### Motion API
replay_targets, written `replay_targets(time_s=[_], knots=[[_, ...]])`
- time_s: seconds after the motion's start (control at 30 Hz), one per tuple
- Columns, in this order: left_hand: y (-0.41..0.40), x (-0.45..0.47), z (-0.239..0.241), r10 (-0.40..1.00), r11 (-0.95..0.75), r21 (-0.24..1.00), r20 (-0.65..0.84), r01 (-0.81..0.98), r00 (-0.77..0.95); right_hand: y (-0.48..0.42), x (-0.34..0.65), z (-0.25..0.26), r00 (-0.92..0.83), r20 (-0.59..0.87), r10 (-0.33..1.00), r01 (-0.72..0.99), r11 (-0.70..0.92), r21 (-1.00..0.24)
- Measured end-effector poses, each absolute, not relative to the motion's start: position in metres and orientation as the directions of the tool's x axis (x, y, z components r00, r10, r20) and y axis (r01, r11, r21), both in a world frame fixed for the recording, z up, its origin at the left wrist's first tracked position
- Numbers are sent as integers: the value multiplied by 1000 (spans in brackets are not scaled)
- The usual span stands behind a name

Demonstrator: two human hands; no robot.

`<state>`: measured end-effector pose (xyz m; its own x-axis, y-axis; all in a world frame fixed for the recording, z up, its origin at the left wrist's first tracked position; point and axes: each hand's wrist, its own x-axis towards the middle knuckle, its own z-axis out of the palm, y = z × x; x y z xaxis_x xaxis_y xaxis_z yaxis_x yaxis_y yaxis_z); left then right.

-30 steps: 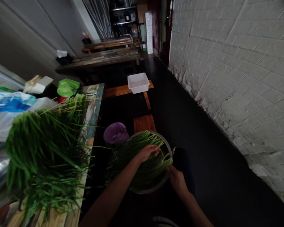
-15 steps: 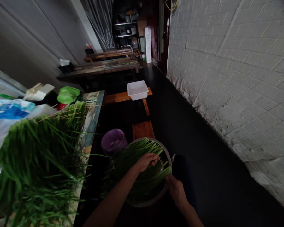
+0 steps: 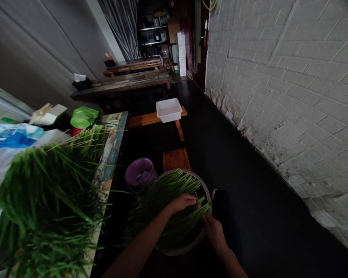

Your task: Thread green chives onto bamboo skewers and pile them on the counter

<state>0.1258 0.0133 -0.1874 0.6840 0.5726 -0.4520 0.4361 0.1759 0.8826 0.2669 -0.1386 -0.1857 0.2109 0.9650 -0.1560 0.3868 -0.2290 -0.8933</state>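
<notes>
Long green garlic chives (image 3: 171,189) lie in a wide round basin (image 3: 206,186) low in front of me, their pale cut ends pointing right. My left hand (image 3: 183,202) reaches over the basin, fingers closed at the stalks near the cut ends. At the basin's right rim, my right hand (image 3: 215,229) is closed, thumb and finger pinching by the ends of a small bunch. Its fingertips are dim and partly hidden. A large heap of the same chives (image 3: 43,189) covers the table (image 3: 111,154) on my left.
A purple bucket (image 3: 140,173) stands just left of the basin. Beyond it are a wooden stool (image 3: 176,159) and a bench (image 3: 143,120) bearing a white tub (image 3: 168,111). A green bag (image 3: 84,117) sits on the table. A grey block wall (image 3: 292,96) runs along the right.
My left hand has shifted slightly right and down, toward the cut ends near my right hand, its fingers now straighter. My right hand stays nearly in place.
</notes>
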Motion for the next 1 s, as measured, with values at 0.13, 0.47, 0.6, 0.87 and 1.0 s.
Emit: replay_targets(time_s=[0.13,0.47,0.6,0.87,1.0], knots=[[38,119,-210,870,-25,761,-302,648,389,-149,270,-193,249,-194,949,348,-274,-896],[57,121,-232,927,-239,500,-137,833,349,-153,269,-188,242,-219,945,345,-294,-891],[53,128,-226,941,-78,695,-184,714,283,-152,269,-186,228,-196,954,346,-268,-899],[25,129,-183,687,427,873,-483,237,542,-141,270,-177,193,-176,965,395,-241,-887],[21,131,-173,692,474,866,-478,158,541,-140,270,-172,171,-163,972,409,-221,-885]])
